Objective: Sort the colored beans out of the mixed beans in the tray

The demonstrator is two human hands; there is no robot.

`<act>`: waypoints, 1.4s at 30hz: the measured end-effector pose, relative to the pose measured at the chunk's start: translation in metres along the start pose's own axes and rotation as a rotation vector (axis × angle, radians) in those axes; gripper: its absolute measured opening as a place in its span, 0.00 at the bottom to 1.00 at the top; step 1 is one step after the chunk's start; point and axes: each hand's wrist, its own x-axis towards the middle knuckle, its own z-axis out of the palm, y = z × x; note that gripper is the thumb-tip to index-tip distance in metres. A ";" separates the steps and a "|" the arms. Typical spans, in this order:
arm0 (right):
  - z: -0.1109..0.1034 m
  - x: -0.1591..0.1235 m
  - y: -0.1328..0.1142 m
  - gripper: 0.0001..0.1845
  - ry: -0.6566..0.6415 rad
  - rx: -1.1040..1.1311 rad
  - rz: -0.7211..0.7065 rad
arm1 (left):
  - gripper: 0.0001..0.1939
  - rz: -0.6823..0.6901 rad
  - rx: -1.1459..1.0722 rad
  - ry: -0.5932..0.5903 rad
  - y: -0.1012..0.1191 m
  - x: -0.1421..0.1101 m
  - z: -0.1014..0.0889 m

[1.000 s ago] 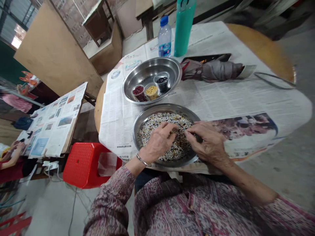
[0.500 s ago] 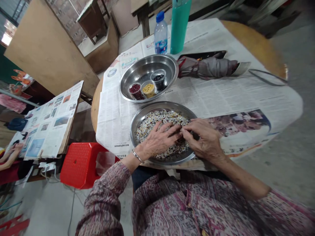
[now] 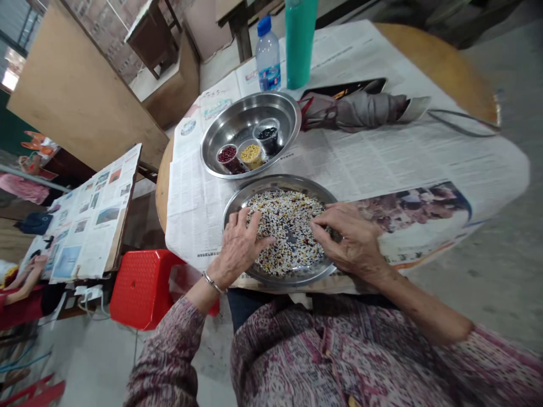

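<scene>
1. Overhead view, looking down at a seated person's two bare hands over a shallow steel plate (image 3: 236, 210) of mixed grains (image 3: 288, 226): white, black, yellow & dark red bits, spread in a layer across the plate.
2. L hand (image 3: 240, 246): fingers (image 3: 254, 223) spread, palm down, resting on the grains nr the plate's L side. Not pinching. Metal bracelet (image 3: 213, 282) on the wrist.
3. R hand (image 3: 350, 240): fingers curled & pressed together at the plate's R side, fingertips (image 3: 326, 225) on the grains by the rim. Can't tell if they pinch anything.
4. Plate sits on newspaper (image 3: 382, 161) covering a round wooden table (image 3: 436, 59), at the table's near edge, in front of the person.
5. Just beyond it, a larger steel bowl (image 3: 212, 150) holds 3 small cups: red beans (image 3: 228, 157), yellow grains (image 3: 251, 156), black beans (image 3: 268, 135).
6. Farther back: plastic water bottle (image 3: 268, 56), teal flask (image 3: 300, 39), folded grey umbrella (image 3: 356, 111).
7. Lower L: red plastic stool (image 3: 139, 288) on the floor; newspaper-covered board (image 3: 89, 217) beside the table; another person's forearm (image 3: 25, 288) at far L edge.
</scene>
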 end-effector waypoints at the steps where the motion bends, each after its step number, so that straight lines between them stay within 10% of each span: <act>1: 0.000 0.000 0.000 0.08 0.002 -0.002 -0.006 | 0.32 -0.024 -0.034 -0.012 0.002 -0.004 0.001; 8: 0.001 0.000 0.002 0.07 0.004 -0.012 0.011 | 0.09 0.089 -0.299 -0.148 0.030 0.004 0.018; 16: 0.003 -0.005 0.003 0.06 0.011 0.018 0.152 | 0.11 0.420 -0.103 -0.009 0.048 0.042 0.027; 23: 0.002 -0.005 0.002 0.05 0.003 0.033 0.182 | 0.13 0.358 0.055 0.079 0.029 0.068 0.022; 32: 0.004 -0.006 0.003 0.06 0.043 0.051 0.099 | 0.13 0.113 -0.117 0.127 0.005 0.027 0.010; 42: -0.001 -0.010 0.001 0.07 0.108 0.061 0.189 | 0.35 0.241 -0.135 0.040 0.047 0.074 0.023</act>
